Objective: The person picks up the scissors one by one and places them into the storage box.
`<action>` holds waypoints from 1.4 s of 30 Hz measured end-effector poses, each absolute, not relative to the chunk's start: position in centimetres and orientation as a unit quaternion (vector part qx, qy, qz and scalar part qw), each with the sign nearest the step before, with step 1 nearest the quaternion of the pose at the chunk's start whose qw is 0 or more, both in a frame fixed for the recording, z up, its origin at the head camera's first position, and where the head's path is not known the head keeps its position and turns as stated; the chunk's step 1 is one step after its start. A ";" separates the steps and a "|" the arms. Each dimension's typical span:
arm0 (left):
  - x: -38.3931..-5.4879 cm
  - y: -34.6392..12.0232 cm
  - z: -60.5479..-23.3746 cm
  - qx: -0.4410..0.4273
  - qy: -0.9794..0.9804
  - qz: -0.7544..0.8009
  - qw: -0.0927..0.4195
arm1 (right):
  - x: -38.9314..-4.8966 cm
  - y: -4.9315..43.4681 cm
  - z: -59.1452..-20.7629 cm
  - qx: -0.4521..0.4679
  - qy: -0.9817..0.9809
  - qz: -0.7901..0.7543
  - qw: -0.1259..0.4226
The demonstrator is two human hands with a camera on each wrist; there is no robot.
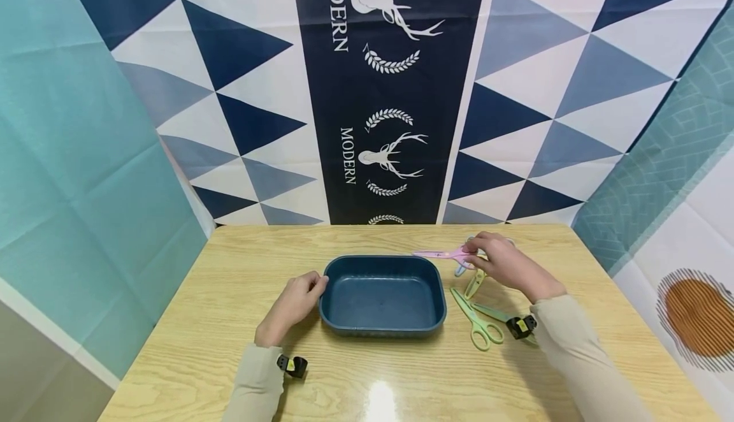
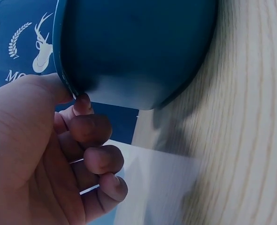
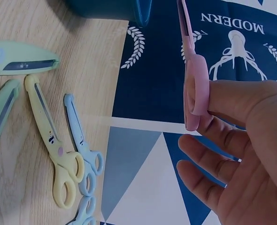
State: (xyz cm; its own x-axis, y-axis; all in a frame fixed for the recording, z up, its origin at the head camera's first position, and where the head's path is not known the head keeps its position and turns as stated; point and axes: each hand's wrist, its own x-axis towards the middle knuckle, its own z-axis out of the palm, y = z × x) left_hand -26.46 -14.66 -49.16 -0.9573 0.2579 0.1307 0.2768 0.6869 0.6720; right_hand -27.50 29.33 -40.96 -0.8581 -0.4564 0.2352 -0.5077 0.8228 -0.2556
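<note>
Near the tray's (image 1: 381, 301) far right corner (head view), the right hand (image 1: 500, 262) pinches pink scissors (image 1: 450, 255), the left hand (image 2: 35, 136) (left wrist view) grips the tray's rim, and the handle loops (image 3: 202, 84) (right wrist view) seem light, stiff, best held.

The dark blue basin (image 1: 382, 301) looked like smooth plastic, soft sheen inside. Pink scissors (image 3: 202, 84), yellow scissors (image 3: 45, 131), blue scissors (image 3: 75, 123), green scissors (image 3: 19, 52): all looked smooth, fairly matt plastic; blade strip (image 3: 30, 65) material was unclear. Tabletop (image 1: 229, 320) showed wood grain, glossy where light bounced. Backdrop (image 1: 252, 1) was creased cloth. Sleeve (image 1: 255, 384) was matt fabric.
</note>
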 end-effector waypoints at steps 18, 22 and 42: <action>-26.2 -14.8 -48.8 -0.138 -0.917 -0.374 0.000 | -28.0 27.5 -41.2 0.271 -0.945 0.169 0.070; -26.2 -14.7 -48.8 -0.139 -0.918 -0.372 -0.001 | -28.1 26.9 -41.0 0.272 -0.946 0.165 0.065; -26.3 -14.6 -48.9 -0.147 -0.922 -0.359 0.004 | -28.5 24.6 -40.9 0.280 -0.946 0.159 0.039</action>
